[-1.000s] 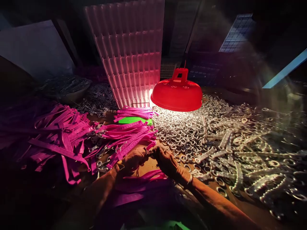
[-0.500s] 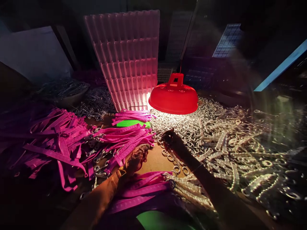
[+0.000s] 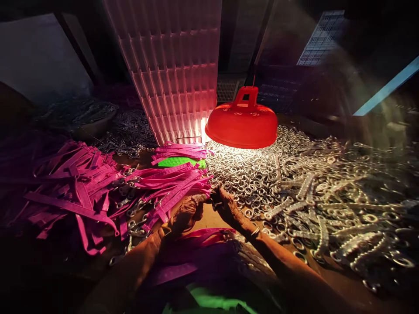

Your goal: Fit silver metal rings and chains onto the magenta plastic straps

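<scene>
Just below the middle of the frame, the two hands meet over the brown tabletop [image 3: 209, 218]. Left hand [image 3: 186, 212] sits curled, fingers bunched at the tip of a magenta strap [image 3: 173, 198] that runs off to the upper left into the heap; right hand [image 3: 229, 208] comes in from the right, fingertips drawn together against the left hand's, apparently pinching something small and dark, though whether that is a metal ring is too dim to tell. A thin bangle [image 3: 254, 232] circles the right wrist. Left of the hands sprawls the pile of magenta straps [image 3: 85, 183], some with metal clasps on their ends. Right of the hands, a wide spread of silvery rings [image 3: 255, 179] glitters, running out to the frame's right edge. Above centre hangs a red lamp shade [image 3: 242, 124], lit beneath. Behind it, upper centre, a pale ribbed tray [image 3: 173, 69] leans upright. A green perforated piece [image 3: 178, 162] peeks out beneath the straps.
</scene>
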`<state>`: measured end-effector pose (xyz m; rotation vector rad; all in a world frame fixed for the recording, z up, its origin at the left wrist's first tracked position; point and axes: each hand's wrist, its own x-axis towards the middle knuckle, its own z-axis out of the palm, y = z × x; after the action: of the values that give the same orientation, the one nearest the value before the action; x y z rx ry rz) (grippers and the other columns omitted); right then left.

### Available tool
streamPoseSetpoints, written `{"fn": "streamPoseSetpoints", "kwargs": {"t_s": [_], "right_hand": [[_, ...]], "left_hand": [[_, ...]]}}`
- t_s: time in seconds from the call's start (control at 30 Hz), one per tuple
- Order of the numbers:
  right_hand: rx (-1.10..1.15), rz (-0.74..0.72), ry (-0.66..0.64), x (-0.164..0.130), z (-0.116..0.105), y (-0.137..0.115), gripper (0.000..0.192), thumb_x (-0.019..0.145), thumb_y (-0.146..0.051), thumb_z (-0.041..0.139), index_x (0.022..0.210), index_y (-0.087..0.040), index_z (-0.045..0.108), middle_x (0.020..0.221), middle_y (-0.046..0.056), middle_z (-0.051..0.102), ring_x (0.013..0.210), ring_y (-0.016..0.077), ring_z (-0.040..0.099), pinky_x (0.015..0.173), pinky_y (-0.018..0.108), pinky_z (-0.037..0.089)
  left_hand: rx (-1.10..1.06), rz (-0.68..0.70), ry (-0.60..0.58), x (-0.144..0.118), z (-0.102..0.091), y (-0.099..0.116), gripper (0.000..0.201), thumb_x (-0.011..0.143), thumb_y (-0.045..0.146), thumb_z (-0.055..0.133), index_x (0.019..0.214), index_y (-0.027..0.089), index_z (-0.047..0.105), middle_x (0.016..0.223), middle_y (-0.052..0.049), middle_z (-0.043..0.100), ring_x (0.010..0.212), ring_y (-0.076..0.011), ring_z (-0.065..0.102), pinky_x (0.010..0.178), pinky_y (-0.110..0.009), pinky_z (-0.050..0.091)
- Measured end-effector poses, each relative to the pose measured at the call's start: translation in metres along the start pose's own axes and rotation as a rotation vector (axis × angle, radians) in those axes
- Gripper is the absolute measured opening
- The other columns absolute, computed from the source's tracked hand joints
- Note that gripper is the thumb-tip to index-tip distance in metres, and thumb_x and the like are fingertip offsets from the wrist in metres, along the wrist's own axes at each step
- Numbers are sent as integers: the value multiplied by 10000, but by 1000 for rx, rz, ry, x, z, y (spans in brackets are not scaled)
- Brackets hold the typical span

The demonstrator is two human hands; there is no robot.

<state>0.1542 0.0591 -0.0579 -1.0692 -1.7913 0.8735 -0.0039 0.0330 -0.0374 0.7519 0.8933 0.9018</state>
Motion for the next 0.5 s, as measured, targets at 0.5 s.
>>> {"fn": "streamPoseSetpoints", "kwargs": {"t_s": [0.5], "right_hand": [[-25,-4,-250,1,-19,-40,236,885,-385,441,778,-182,500,640,-13,518,532,91,437,504,210,343]], "left_hand": [[416,21,1,-34,17,26,293,781,405,533,670,138,580,496,30,457,408,-63,358,414,-214,234]]}}
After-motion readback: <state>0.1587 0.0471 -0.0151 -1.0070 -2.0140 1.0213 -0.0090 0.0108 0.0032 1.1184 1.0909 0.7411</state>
